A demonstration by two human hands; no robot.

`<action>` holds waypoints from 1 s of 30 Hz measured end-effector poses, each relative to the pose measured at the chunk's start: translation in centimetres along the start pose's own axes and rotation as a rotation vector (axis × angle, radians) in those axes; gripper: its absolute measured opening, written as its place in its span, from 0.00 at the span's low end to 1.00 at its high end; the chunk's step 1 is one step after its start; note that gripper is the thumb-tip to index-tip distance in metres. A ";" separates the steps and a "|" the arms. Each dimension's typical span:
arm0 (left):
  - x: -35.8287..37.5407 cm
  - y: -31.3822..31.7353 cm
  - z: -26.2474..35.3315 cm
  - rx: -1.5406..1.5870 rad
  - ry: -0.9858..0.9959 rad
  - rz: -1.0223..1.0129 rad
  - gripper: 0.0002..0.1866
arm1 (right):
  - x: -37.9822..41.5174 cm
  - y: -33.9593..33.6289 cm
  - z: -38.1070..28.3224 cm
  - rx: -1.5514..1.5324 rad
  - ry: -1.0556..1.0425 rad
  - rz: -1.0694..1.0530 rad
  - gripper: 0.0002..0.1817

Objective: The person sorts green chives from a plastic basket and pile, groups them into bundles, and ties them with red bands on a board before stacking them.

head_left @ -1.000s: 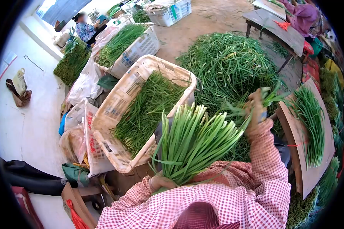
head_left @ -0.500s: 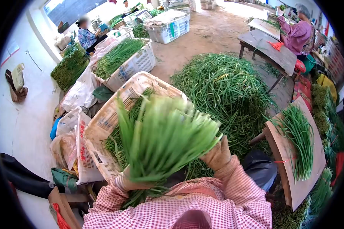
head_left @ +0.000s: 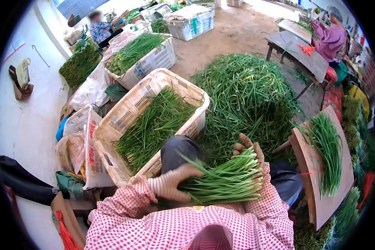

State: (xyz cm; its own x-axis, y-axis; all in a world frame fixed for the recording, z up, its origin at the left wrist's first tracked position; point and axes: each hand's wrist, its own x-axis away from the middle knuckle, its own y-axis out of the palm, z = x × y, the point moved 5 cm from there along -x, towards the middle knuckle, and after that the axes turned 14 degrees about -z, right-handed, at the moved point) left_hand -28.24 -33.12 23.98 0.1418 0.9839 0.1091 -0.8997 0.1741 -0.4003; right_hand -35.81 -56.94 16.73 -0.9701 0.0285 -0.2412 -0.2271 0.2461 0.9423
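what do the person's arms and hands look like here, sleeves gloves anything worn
Both arms are in long sleeves of red-and-white checked cloth, loose and gathered at the cuffs. The left hand wears a pale knit glove with a ribbed wrist band. The right hand seems gloved in the same pale knit, though less of it shows.

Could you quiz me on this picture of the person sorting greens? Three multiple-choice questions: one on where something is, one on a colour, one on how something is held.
1. Where does the white crate of greens stand?
A. left of the big pile
B. on the bench
C. behind the person

2. What colour is the person's checked sleeve?
A. blue
B. pink and white
C. black

3. How is the bundle of stalks held?
A. upright in one hand
B. lying loose on the floor
C. sideways between both hands

Answers: 1 A, it sits left of the green pile; 2 B, pink-white check; 3 C, left hand grips one end, right hand cups the other.
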 end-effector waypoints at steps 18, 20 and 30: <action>-1.3 5.7 -4.9 0.984 -0.467 0.178 0.52 | -6.3 -2.6 -8.6 1.391 0.129 0.740 0.28; -0.8 6.0 -5.2 0.987 -0.526 0.268 0.51 | -4.1 -4.3 -14.1 1.169 -0.105 0.942 0.23; -2.9 6.1 -4.4 0.897 -0.531 0.356 0.36 | -2.4 3.8 -7.5 1.737 0.723 -0.030 0.27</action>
State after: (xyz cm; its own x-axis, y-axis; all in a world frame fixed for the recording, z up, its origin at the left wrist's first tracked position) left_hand -32.35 -34.76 17.20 -0.1875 0.7915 0.5817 -0.8573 -0.4209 0.2964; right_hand -35.02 -63.36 22.67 -0.9178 -0.2394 0.3167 -0.3628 0.8298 -0.4240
